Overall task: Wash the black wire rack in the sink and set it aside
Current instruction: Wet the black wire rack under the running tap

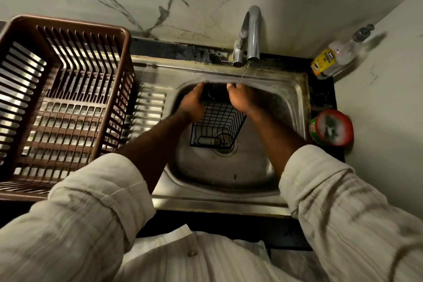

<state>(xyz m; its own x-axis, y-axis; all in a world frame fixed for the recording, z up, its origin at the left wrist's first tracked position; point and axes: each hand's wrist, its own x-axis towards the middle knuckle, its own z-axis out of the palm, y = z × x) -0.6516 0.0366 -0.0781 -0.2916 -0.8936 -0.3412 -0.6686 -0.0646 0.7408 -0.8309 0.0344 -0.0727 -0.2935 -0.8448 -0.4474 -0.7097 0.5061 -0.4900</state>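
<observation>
The black wire rack (217, 126) is sitting in the sink (229, 171) below the tap (253, 34); both arms are reaching forward, left hand (192, 103) and right hand (242, 98) curling fingers around its end nearest the tap.

Rack (217, 126) in sink (295, 89), seemingly over drain; basket (68, 27) left.

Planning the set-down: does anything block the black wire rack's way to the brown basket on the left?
Nothing visible does: only the sink rim and drainboard lie between the black wire rack and the brown basket.
</observation>
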